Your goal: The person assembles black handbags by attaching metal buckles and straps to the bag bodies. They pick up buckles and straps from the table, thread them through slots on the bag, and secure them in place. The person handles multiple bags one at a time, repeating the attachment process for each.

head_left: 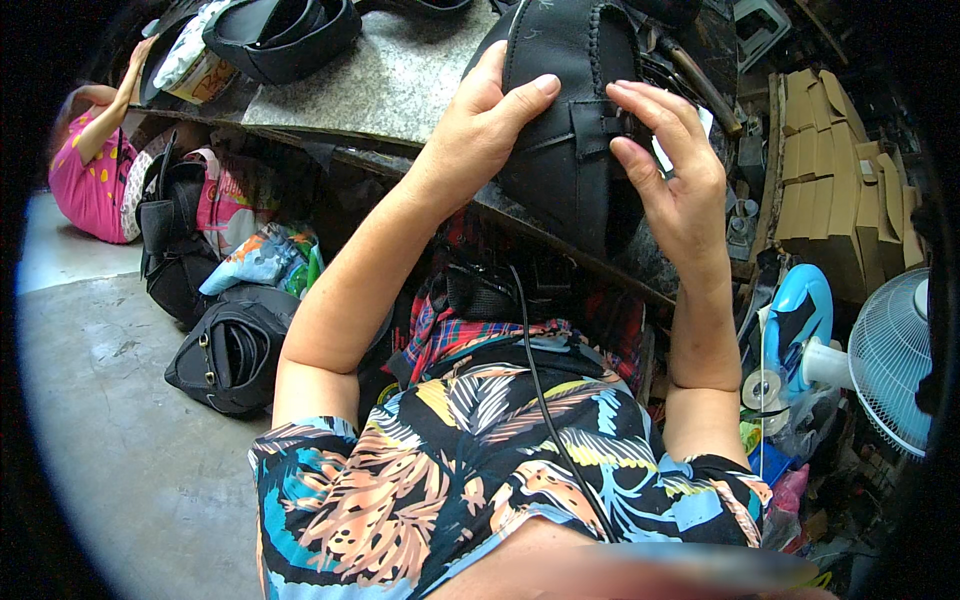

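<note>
A black leather-like bag (552, 190) with a braided or stitched seam and a short strap tab (592, 128) lies at the near edge of the worktable. My left hand (478, 130) grips its left side, thumb on top and the other fingers mostly hidden behind. Beside the strap tab, at the bag's right side, is my right hand (682, 165). Its fingertips and thumb are curved but apart, close to or touching the bag; nothing clearly shows between them.
The grey worktable (345, 95) bears more black bag pieces (283, 40), a tub (205, 75) and a long-handled tool (703, 88). Black bags (228, 350) sit on the floor to the left. A person in pink (95, 185) is at far left. Cardboard boxes (830, 170) and a fan (895, 350) stand right.
</note>
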A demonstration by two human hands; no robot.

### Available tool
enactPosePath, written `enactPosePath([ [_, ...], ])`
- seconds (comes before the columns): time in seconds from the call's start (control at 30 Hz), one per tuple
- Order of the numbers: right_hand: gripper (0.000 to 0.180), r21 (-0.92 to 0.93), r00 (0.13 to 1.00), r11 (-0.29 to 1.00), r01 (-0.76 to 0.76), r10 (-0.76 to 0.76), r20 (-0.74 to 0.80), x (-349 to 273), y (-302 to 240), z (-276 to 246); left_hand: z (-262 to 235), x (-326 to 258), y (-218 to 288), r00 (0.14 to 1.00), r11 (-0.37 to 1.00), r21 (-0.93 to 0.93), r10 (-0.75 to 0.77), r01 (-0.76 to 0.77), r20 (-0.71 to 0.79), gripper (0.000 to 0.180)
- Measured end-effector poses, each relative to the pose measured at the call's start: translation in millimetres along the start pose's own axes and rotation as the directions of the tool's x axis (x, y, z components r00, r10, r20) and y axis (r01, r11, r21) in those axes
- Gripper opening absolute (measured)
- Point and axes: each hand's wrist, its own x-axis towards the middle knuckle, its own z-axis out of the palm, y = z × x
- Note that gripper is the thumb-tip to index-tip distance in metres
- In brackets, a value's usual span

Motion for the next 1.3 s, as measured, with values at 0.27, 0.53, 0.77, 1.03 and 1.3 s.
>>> enactPosePath([
  [0.27, 0.019, -0.145, 0.993, 0.982, 0.12, -0.122, -0.002, 19, -4, 2, -2, 1, -3, 0.999, 0.994, 0.105, 0.039, -0.041, 0.017, 0.036],
  [0.53, 0.01, 0.271, 0.975, 0.961, -0.055, -0.007, 0.224, 37, 21, 2, 0, 1, -4, 0.999, 0.993, 0.111, 0.048, -0.05, 0.018, 0.035],
  [0.77, 0.009, 0.294, 0.962, 0.949, -0.114, 0.032, 0.271, 39, 27, 6, -3, 5, -3, 0.999, 0.986, 0.162, 0.021, -0.026, 0.035, 0.039],
  [1.03, 0.011, 0.389, 0.977, 0.898, -0.203, 0.162, 0.136, 24, 12, 3, 1, 2, 0, 0.999, 0.999, -0.022, -0.025, 0.026, 0.024, 0.051],
  [1.3, 0.029, 0.195, 0.983, 0.975, 0.11, -0.135, 0.123, 11, 14, -3, -1, 4, -5, 0.997, 0.983, -0.17, -0.069, 0.073, 0.025, 0.051],
])
